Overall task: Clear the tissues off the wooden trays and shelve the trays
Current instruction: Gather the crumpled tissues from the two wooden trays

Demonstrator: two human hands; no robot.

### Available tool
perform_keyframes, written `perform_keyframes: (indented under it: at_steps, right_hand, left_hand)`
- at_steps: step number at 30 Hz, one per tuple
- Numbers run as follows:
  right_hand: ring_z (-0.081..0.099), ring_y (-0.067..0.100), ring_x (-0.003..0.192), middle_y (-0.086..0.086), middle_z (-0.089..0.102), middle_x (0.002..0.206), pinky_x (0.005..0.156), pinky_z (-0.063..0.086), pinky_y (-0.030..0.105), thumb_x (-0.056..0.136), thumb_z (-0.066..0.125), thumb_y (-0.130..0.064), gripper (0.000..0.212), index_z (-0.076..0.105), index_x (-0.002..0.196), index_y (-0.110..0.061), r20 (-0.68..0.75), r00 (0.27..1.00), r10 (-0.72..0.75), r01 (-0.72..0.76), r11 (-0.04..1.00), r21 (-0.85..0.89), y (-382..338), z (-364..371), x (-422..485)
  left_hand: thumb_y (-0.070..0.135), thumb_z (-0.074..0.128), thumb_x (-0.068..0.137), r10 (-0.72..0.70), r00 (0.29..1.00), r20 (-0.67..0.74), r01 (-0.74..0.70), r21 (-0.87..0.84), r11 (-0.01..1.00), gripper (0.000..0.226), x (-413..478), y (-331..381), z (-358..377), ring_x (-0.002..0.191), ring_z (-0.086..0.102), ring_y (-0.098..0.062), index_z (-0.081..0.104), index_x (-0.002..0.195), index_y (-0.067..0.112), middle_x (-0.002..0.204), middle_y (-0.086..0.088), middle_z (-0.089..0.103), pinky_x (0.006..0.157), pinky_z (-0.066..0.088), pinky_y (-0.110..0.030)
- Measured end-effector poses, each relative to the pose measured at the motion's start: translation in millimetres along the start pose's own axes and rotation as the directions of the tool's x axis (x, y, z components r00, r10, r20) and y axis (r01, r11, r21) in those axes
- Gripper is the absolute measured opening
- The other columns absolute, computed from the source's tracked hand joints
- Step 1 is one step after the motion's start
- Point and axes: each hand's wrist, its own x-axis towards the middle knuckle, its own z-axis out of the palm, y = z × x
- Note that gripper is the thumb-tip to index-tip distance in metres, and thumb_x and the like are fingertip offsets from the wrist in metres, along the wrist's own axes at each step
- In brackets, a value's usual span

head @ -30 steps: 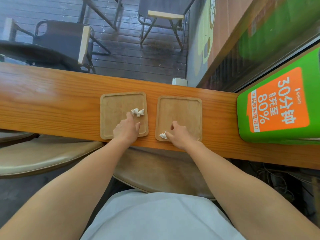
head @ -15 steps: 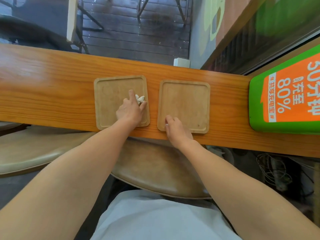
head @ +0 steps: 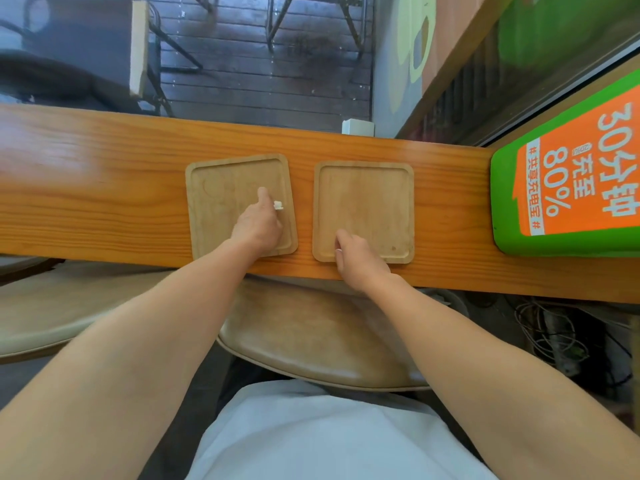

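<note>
Two square wooden trays lie side by side on the long wooden counter [head: 104, 188]. On the left tray [head: 214, 192], my left hand [head: 258, 225] is closed around a small white tissue [head: 278, 205] that sticks out past the fingers. My right hand [head: 358, 259] rests on the near left corner of the right tray [head: 377, 199], fingers curled shut; a bit of white shows at them, likely the other tissue. The rest of the right tray is bare.
A green and orange sign [head: 568, 174] lies on the counter at the right. A small white box [head: 357, 127] stands at the counter's far edge. Padded stools [head: 311, 341] are under the counter's near edge, with cables on the floor at the right.
My left hand reached forward and closed over the tissue on the left tray, which has turned slightly. My right hand closed over the tissue at the right tray's near corner.
</note>
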Motion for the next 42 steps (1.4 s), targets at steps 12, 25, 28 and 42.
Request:
perform_keyframes:
  at_steps: [12,25,28,42]
  right_hand:
    - [0.054,0.02,0.073,0.005,0.054,0.09,0.064,0.051,0.038,0.099,0.042,-0.02,0.009,0.047,0.092,-0.018,-0.081,0.997,0.001,0.0,1.0,0.01,-7,-15,-12]
    - [0.057,0.024,0.079,0.008,0.058,0.093,0.068,0.052,0.041,0.099,0.044,-0.018,0.007,0.05,0.096,-0.015,-0.078,0.997,0.023,-0.018,0.998,0.061,-38,-18,-13]
    - [0.054,0.024,0.078,0.009,0.056,0.092,0.064,0.045,0.037,0.097,0.041,-0.016,0.008,0.048,0.095,-0.014,-0.063,0.996,0.063,-0.055,0.99,0.131,-51,-18,-10]
    - [0.052,0.023,0.071,0.006,0.056,0.081,0.063,0.045,0.038,0.091,0.038,-0.022,0.023,0.045,0.069,-0.019,-0.004,0.997,0.076,-0.075,0.991,0.11,-56,-26,-4]
  left_hand:
    - [0.011,0.047,0.098,-0.027,0.999,0.034,0.036,-0.308,0.951,0.037,-39,-18,-14,0.087,0.059,-0.023,0.042,0.134,0.019,0.11,-0.007,0.061,0.059,0.044,-0.029]
    - [0.04,0.059,0.094,-0.01,0.999,-0.052,-0.011,-0.382,0.924,0.036,-52,-45,-30,0.066,0.062,-0.009,0.07,0.066,0.02,0.063,0.002,0.069,0.061,0.041,-0.024]
    - [0.032,0.053,0.098,-0.052,0.999,-0.014,0.04,-0.453,0.89,0.026,-51,-47,-31,0.079,0.058,-0.009,0.072,0.086,0.02,0.084,0.006,0.071,0.064,0.041,-0.026]
    - [0.03,0.044,0.092,-0.099,0.995,0.022,0.101,-0.32,0.942,0.032,-41,-52,-35,0.071,0.056,-0.024,0.062,0.083,0.005,0.076,-0.004,0.061,0.058,0.042,-0.033]
